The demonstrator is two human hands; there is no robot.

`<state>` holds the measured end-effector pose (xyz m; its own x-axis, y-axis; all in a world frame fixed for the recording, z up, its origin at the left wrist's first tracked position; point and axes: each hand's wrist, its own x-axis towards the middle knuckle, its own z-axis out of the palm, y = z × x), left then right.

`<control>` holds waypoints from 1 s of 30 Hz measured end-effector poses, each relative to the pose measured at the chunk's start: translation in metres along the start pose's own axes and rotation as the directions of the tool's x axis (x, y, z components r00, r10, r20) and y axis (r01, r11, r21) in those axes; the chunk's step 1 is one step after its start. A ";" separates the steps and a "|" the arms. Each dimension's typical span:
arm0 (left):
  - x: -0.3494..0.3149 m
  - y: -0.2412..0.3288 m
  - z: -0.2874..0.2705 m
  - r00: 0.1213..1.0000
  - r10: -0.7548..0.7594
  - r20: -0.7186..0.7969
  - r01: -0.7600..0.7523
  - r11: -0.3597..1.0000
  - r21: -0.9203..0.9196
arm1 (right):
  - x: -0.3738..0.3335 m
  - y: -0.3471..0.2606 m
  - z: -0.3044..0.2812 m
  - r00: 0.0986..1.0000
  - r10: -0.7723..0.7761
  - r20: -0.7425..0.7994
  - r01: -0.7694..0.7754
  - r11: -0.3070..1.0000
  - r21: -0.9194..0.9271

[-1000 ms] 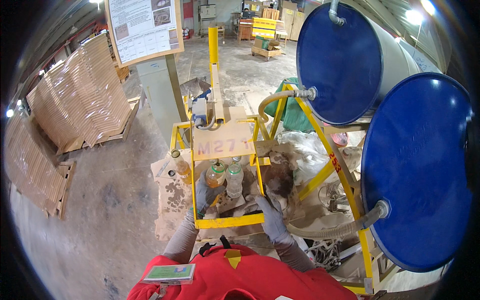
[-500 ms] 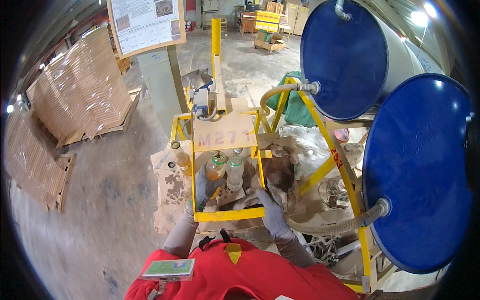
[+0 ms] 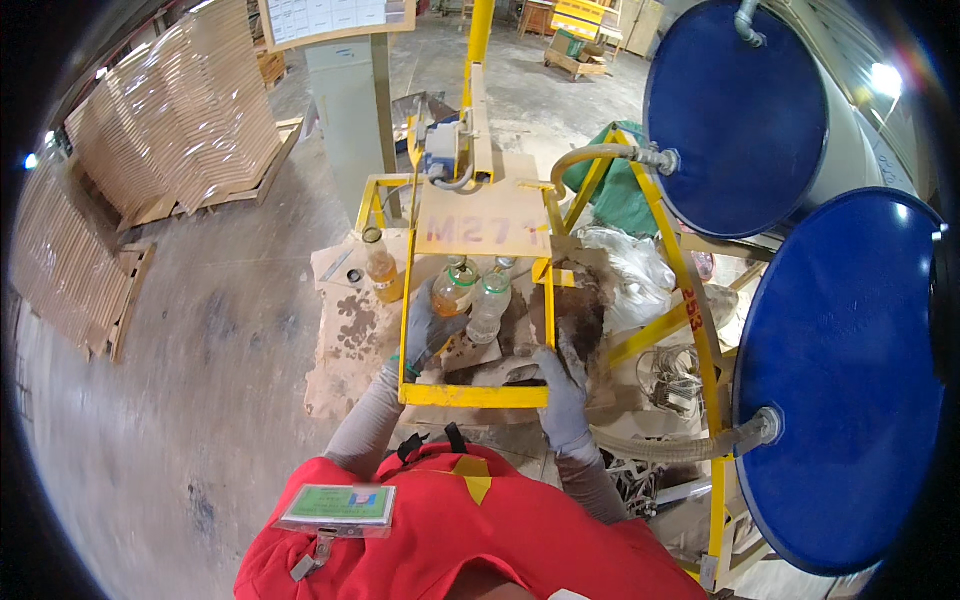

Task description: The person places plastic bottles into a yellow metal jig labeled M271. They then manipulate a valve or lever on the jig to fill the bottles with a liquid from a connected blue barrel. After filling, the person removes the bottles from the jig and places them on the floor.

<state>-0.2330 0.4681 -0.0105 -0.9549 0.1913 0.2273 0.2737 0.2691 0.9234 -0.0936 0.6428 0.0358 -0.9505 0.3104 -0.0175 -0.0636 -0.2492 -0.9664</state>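
My left hand (image 3: 431,326), in a grey glove, reaches under the left bar of a yellow metal frame (image 3: 476,397). Its fingers are closed around the lower part of a glass bottle with amber liquid (image 3: 455,292) and a green ring at the top. Right beside that bottle stands a clear glass bottle (image 3: 489,311), also green-ringed. At the near right corner of the frame my right hand (image 3: 565,398), gloved too, is closed over the bar, thumb inside and fingers outside. Another bottle of amber liquid (image 3: 383,268) stands outside the frame, on the left.
Stained cardboard (image 3: 345,375) lies beneath the bottles, with a small dark cap (image 3: 355,275) on it. A marked cardboard sheet (image 3: 480,215) covers the frame's far part. Two blue-ended drums (image 3: 735,120) with hoses (image 3: 670,452) rest on a yellow stand (image 3: 705,370) at right.
The view has shifted, so the scene sits further right and the near bar higher. My left hand stays at the amber bottle and my right hand at the frame's corner.
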 end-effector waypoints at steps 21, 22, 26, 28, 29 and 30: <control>0.005 -0.003 0.007 1.000 0.012 0.001 -0.012 1.000 0.022 | -0.008 0.007 -0.021 0.950 -0.234 0.209 0.313 0.757 -0.574; 0.005 -0.005 0.007 1.000 -0.008 -0.002 0.008 0.999 0.036 | -0.008 0.008 -0.021 0.945 -0.244 0.218 0.327 0.745 -0.581; 0.008 -0.008 0.007 1.000 0.000 -0.007 0.000 1.000 0.007 | -0.008 0.007 -0.019 0.919 -0.304 0.251 0.392 0.631 -0.670; 0.008 -0.005 0.007 0.999 -0.041 0.000 0.041 0.999 -0.009 | -0.005 0.012 -0.022 0.931 -0.271 0.243 0.364 0.673 -0.644; 0.008 -0.002 0.007 0.998 -0.055 0.004 0.055 0.998 0.003 | -0.004 0.011 -0.022 0.922 -0.286 0.260 0.385 0.633 -0.672; 0.008 0.001 0.007 0.998 -0.069 0.009 0.069 0.998 0.013 | -0.005 0.007 -0.023 0.878 -0.349 0.328 0.464 0.452 -0.762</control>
<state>-0.2398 0.4764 -0.0102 -0.9705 0.1806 0.1599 0.2085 0.2944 0.9327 -0.0825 0.6612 0.0233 -0.9120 0.0588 0.4059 -0.2379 0.7304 -0.6403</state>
